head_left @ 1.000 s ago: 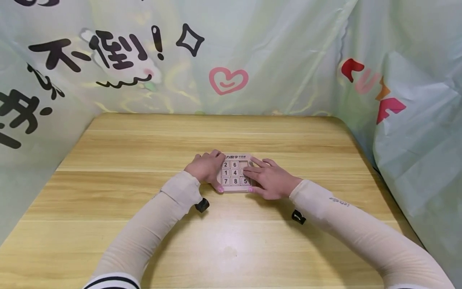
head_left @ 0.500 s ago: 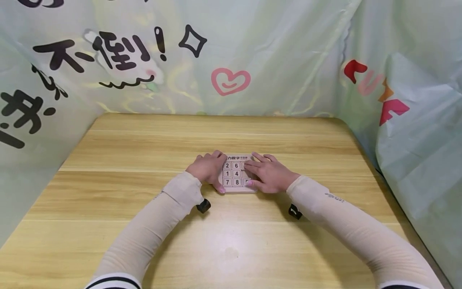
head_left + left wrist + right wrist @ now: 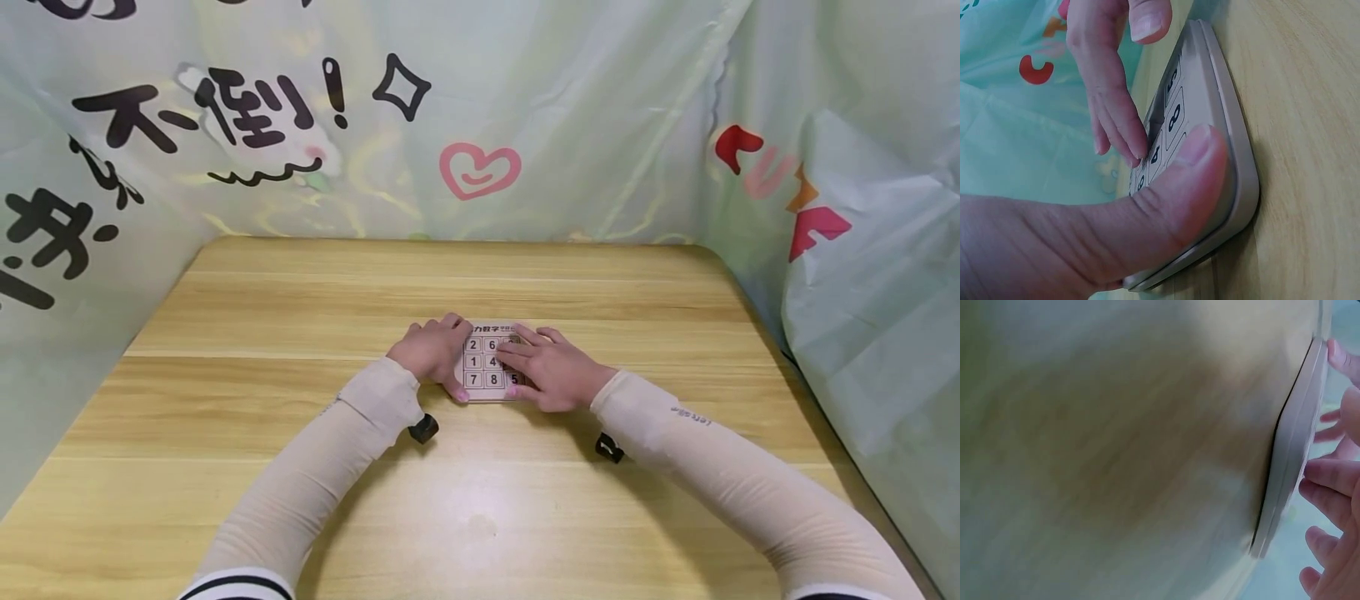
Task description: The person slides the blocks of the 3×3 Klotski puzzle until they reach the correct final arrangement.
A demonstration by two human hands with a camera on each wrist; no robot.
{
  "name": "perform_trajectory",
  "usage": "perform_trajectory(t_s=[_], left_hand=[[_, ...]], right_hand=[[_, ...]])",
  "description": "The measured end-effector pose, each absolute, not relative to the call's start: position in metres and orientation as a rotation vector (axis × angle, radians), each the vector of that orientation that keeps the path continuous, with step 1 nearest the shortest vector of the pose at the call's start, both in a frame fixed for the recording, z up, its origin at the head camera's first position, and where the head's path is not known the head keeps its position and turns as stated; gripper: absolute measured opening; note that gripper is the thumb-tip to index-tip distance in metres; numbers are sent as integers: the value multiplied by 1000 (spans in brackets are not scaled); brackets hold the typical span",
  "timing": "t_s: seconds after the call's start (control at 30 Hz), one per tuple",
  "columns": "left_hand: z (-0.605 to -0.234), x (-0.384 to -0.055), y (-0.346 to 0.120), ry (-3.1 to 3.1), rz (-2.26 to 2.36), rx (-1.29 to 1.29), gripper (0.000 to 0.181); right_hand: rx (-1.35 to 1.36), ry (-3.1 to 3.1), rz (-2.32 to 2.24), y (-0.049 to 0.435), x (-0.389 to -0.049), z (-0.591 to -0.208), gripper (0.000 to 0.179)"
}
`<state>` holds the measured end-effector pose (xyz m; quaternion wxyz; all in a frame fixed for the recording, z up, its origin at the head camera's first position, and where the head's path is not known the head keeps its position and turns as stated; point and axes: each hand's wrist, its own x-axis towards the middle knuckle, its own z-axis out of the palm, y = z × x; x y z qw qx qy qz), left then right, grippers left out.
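Number puzzle (image 3: 483, 371), mid-table (image 3: 480, 492): presumably light, stiff, smooth; best held by side edges. Left edge gripped by left hand (image 3: 431, 348); right-side tiles (image 3: 473, 362) overlaid by right hand (image 3: 561, 372), fingers extended.

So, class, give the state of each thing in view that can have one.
Puzzle board, flat on the table
Number tiles, set in the board, some partly covered
Tile gap, unfilled, middle row
Left hand, gripping the board's left side
Right hand, extended over the tiles
Backdrop, hanging, creased
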<state>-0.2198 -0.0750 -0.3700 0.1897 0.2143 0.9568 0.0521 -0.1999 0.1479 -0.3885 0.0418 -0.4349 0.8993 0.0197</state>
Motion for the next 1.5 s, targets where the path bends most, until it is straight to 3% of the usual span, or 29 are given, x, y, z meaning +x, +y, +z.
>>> perform_trajectory(t_s=[1.03,1.5], left_hand=[[-370,-220,-74,2680,168,585,117],[-369,-219,-75,2676,169,598,114]], right_hand=[[-1324,2743,43,161,-191,-386,60],[-1346,2764,91,152,-197,-387,67]])
